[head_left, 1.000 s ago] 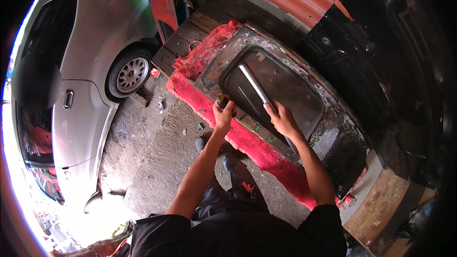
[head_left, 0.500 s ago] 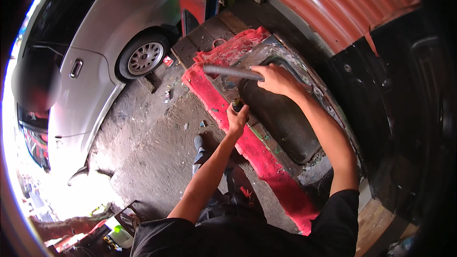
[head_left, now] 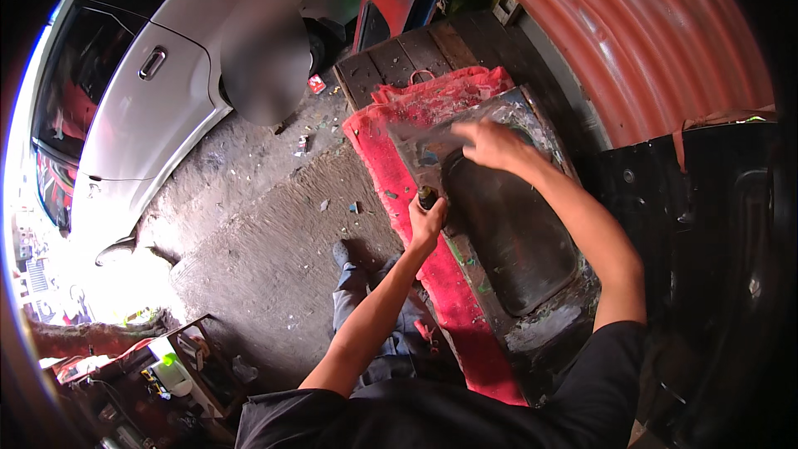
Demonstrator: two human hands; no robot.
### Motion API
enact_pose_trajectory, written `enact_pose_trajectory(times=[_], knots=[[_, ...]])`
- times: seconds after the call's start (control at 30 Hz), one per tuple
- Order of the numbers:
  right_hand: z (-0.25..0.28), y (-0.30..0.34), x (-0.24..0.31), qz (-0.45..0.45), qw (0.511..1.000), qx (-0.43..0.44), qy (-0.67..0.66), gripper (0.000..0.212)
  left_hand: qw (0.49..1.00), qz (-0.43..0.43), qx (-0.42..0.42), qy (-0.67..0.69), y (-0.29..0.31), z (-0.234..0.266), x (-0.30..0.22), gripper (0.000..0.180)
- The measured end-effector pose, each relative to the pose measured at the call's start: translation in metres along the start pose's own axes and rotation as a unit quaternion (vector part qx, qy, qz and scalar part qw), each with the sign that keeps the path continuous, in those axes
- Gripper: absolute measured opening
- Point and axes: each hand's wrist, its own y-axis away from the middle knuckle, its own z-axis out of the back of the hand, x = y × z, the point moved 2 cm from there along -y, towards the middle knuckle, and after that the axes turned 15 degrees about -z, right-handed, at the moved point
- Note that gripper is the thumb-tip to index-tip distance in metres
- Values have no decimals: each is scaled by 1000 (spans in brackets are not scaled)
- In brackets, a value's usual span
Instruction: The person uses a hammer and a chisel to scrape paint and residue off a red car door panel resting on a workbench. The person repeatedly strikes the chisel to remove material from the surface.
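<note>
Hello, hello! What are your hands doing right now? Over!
Left hand gripping small dark object at panel edge. Right hand on blurred flat tool. Red cloth underneath. Nothing in the way.

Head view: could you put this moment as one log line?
left hand: grips small dark object at panel edge | right hand: on grey strip | dark panel: lies on red cloth

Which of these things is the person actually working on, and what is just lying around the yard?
In use:
dark panel on the red cloth
flat grey tool, blurred, in the right hand
small dark object in the left hand

Lying about:
silver car
corrugated red sheet
cluttered crate
</note>
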Motion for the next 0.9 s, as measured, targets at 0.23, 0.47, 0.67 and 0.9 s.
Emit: enact_pose_trajectory(times=[0.23,0.47,0.67,0.9], knots=[[31,-25,16,-18,994,48,96,49,999,-31,-11,42,9,-12,-1,12],[29,-26,-5,-4,998,-57,-8,47,998,-50,-2,22,-16,2,-9,12],[19,-5,6,-10,997,43,70,45,999,-32,-22,24,2,-1,-11,12],[11,-9,16,15,999,13,-31,46,999,-49,-13,18,3,3,-13,12]])
